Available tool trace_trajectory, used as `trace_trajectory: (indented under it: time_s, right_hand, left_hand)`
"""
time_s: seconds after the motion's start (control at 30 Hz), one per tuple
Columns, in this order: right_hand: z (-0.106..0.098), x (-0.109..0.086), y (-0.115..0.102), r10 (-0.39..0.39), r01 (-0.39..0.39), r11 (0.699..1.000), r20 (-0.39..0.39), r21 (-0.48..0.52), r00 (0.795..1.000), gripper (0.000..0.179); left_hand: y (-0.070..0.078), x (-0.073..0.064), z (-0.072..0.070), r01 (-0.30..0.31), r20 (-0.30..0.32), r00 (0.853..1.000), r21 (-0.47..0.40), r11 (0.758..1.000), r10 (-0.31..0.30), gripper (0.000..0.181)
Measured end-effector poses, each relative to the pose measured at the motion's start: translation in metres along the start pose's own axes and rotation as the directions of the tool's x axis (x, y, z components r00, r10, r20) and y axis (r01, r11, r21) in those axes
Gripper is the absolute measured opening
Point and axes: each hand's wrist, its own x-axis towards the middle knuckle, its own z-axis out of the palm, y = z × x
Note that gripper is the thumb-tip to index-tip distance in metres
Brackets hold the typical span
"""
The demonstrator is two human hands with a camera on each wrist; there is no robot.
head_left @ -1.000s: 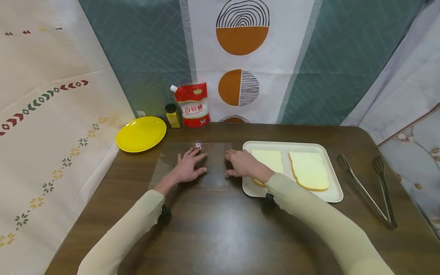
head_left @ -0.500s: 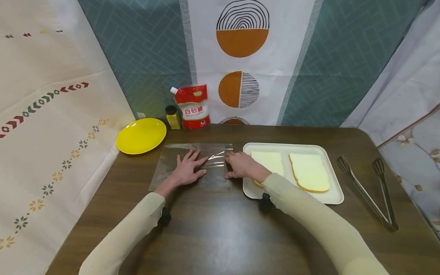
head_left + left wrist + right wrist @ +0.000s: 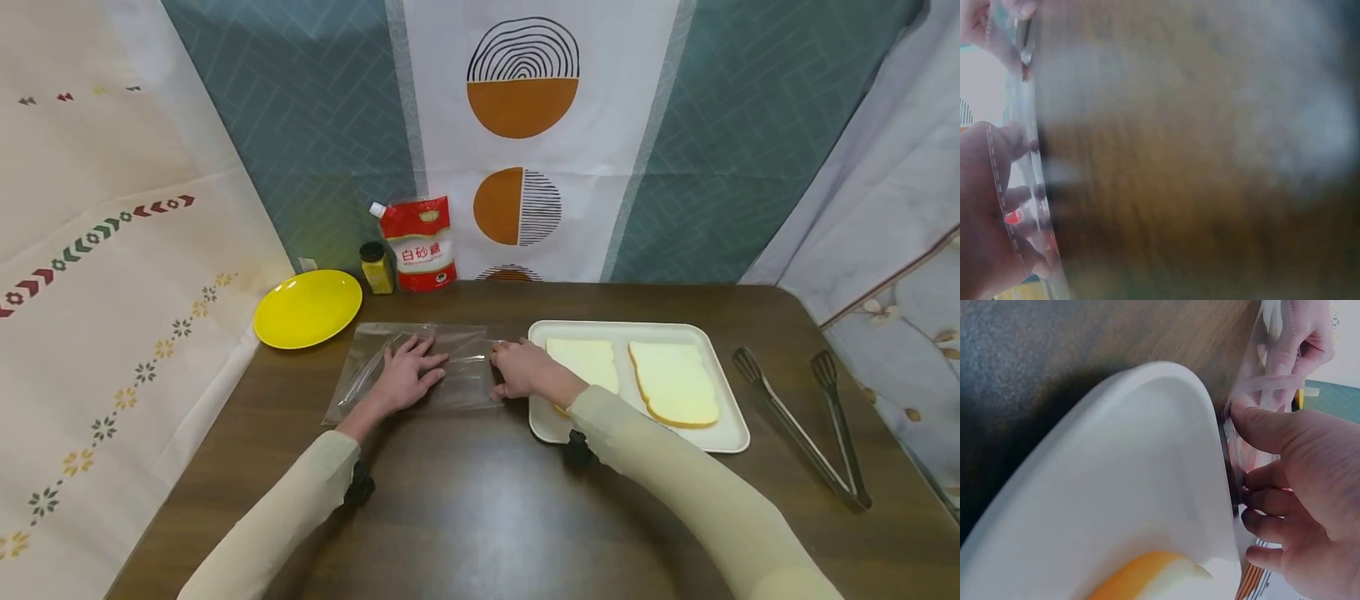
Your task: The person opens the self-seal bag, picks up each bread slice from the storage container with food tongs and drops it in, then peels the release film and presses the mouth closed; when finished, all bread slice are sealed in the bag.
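Note:
A clear plastic bag lies on the brown table, with creases and a raised fold across it. My left hand rests on the bag with its fingers spread. At the bag's right edge, my right hand has bent fingers and holds the film. In the right wrist view, the thumb meets the film, with the fingertips further along the edge. The left wrist view shows the film close up, with a dashed line running along it; both hands appear at its left side.
A white tray with two bread slices stands under my right forearm. Metal tongs lie at the far right. A yellow plate, a yellow jar and a red-and-white sugar pouch stand at the back left.
The bag's film has lifted and creased, and its upper right corner has shifted left. Both hands stay in nearly the same places. The head view has tilted slightly upward.

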Motion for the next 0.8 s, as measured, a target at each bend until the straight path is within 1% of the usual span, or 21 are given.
trace_trajectory:
  time_s: [0.13, 0.27, 0.37, 0.53, 0.67, 0.73, 0.8]
  right_hand:
    - [0.000, 0.000, -0.002, 0.015, -0.015, 1.000, 0.002, -0.013, 1.000, 0.060]
    - [0.000, 0.001, -0.003, 0.022, -0.022, 0.999, -0.008, -0.023, 1.000, 0.058]
    - [0.001, 0.001, -0.003, 0.018, -0.019, 1.000, -0.017, -0.024, 1.000, 0.056]
    - [0.002, 0.001, -0.002, 0.002, -0.003, 1.000, -0.025, -0.025, 1.000, 0.057]
    - [0.002, 0.002, 0.000, 0.014, -0.015, 0.999, -0.031, -0.038, 0.999, 0.057]
    - [0.002, 0.002, 0.001, 0.019, -0.020, 0.999, -0.028, -0.035, 0.999, 0.057]
    - [0.002, 0.002, 0.002, 0.022, -0.022, 0.999, -0.024, -0.027, 0.999, 0.058]
  left_hand:
    - [0.001, -0.003, -0.005, -0.008, -0.013, 1.000, -0.066, 0.998, 0.007, 0.039]
    - [0.000, -0.005, -0.013, -0.038, -0.063, 0.998, -0.145, 0.989, 0.029, 0.036]
    - [-0.001, -0.007, -0.017, -0.058, -0.104, 0.994, -0.188, 0.980, 0.039, 0.035]
    - [0.001, -0.011, -0.025, -0.074, -0.153, 0.987, -0.238, 0.968, 0.038, 0.033]
    - [0.005, -0.011, -0.031, -0.109, -0.203, 0.978, -0.260, 0.959, 0.056, 0.031]
    - [0.006, -0.012, -0.034, -0.116, -0.213, 0.975, -0.272, 0.955, 0.058, 0.031]
    - [0.007, -0.013, -0.036, -0.108, -0.208, 0.977, -0.287, 0.952, 0.048, 0.031]
